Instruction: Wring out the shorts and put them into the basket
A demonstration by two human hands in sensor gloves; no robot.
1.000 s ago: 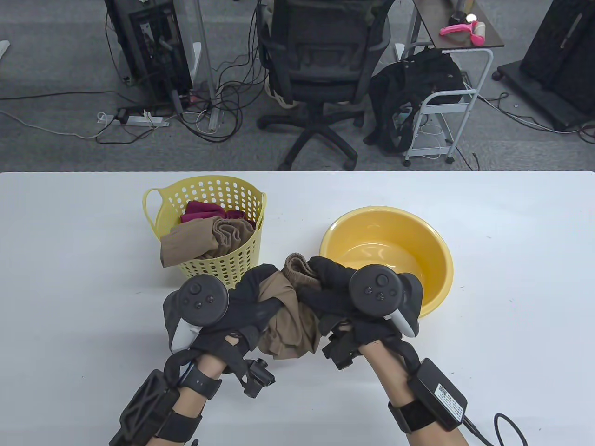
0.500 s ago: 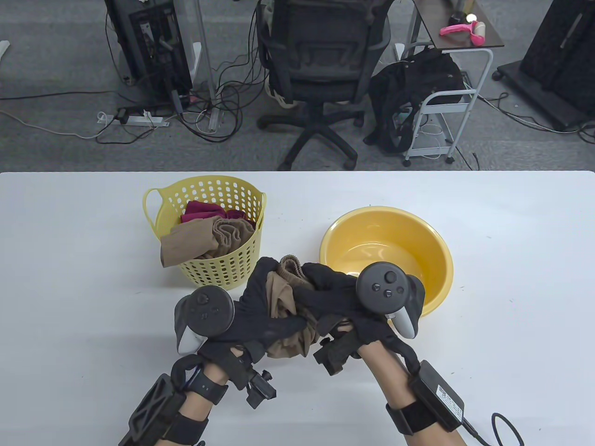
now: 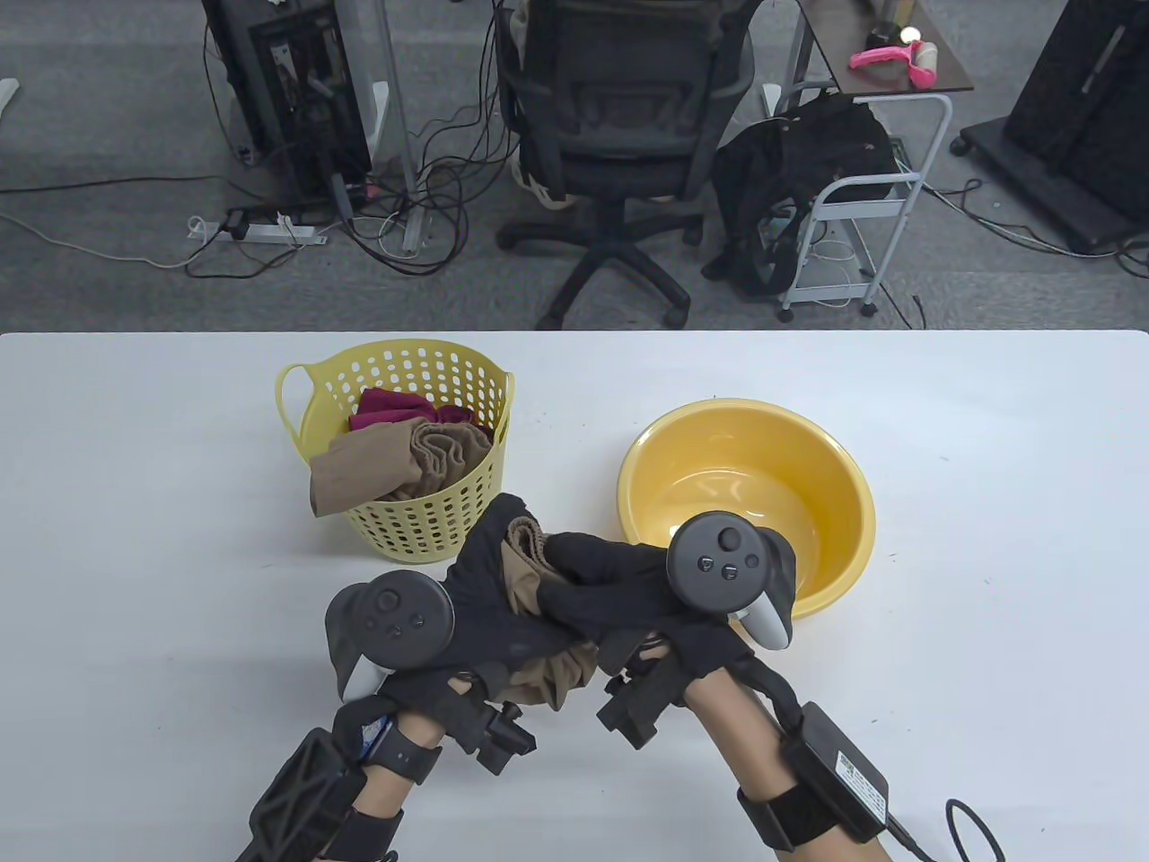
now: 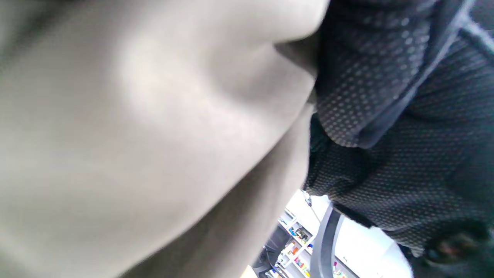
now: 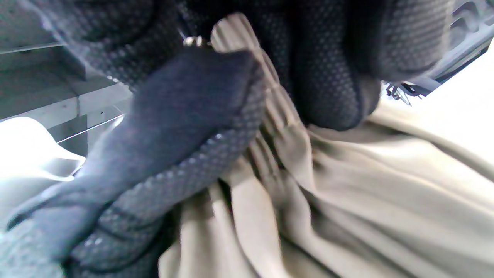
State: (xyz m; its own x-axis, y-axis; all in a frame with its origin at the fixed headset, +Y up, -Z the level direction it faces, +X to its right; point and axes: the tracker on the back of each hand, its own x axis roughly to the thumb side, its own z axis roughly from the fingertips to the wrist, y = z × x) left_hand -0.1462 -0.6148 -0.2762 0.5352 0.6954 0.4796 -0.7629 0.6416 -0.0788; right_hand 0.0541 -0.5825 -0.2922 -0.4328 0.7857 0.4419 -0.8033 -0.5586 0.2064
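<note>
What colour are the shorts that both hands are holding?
The shorts are plain light brown, a tan colour; the table view shows it best.

Far left of the hands, the perforated yellow plastic basket (image 3: 408,449) already holds folded brown and maroon clothes (image 3: 404,449). The round yellow plastic basin (image 3: 745,494) blocks the right. Bare white table (image 3: 135,557) lies open leftward.

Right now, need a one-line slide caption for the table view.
Both hands, left and right, grip bunched tan shorts above the table, between basket and basin.
</note>
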